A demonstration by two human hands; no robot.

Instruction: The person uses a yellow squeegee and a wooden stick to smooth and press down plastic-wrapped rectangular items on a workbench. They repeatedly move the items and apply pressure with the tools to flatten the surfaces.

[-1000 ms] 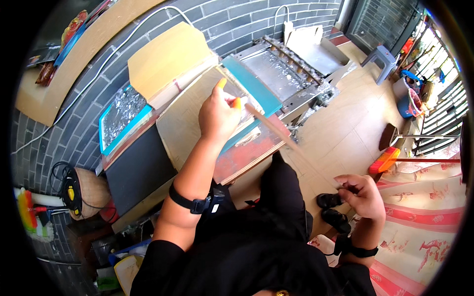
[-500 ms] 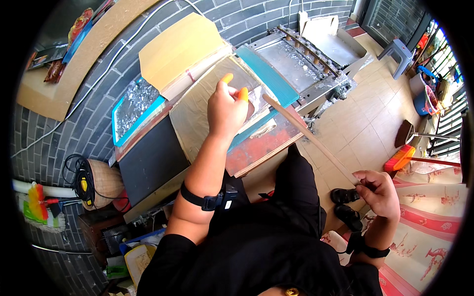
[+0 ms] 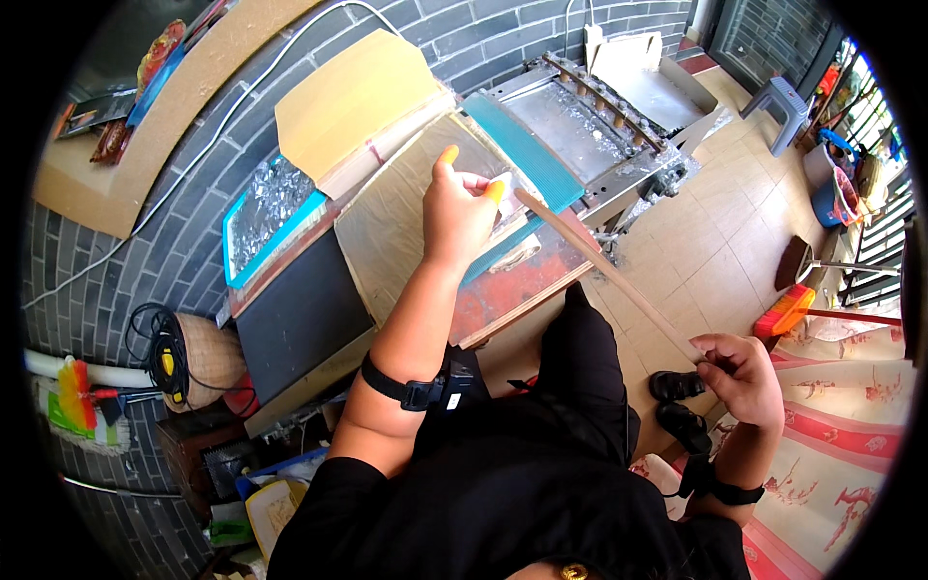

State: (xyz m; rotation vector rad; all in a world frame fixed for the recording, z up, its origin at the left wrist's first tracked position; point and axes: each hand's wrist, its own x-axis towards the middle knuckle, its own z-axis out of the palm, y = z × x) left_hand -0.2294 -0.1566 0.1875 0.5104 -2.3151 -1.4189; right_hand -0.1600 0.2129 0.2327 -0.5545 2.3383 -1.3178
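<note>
My left hand [image 3: 456, 217] is over a stack of thin tan sheets [image 3: 387, 227], with yellow covers on two fingertips. One covered finger points up and away; the others curl together near a small pale, shiny piece whose hold is partly hidden. Pinched in my right hand [image 3: 744, 379], out to the right, is the near end of a long thin wooden stick [image 3: 619, 277]. Its far tip reaches up beside my left fingers. Under the sheets' right side runs a ridged blue board [image 3: 527, 150].
A blue-rimmed tray of silvery scraps [image 3: 274, 217] and a yellow board [image 3: 353, 92] lie along the brick wall. Farther right stands a metal machine [image 3: 580, 116] with a crossbar. A grey stool [image 3: 776, 111], brooms [image 3: 785, 309] and black shoes [image 3: 677, 385] are on the tiled floor.
My left hand has shifted slightly to the right, its fingers drawing closer to the stick's tip and covering more of the pale piece. My right hand and the stick stay in place.
</note>
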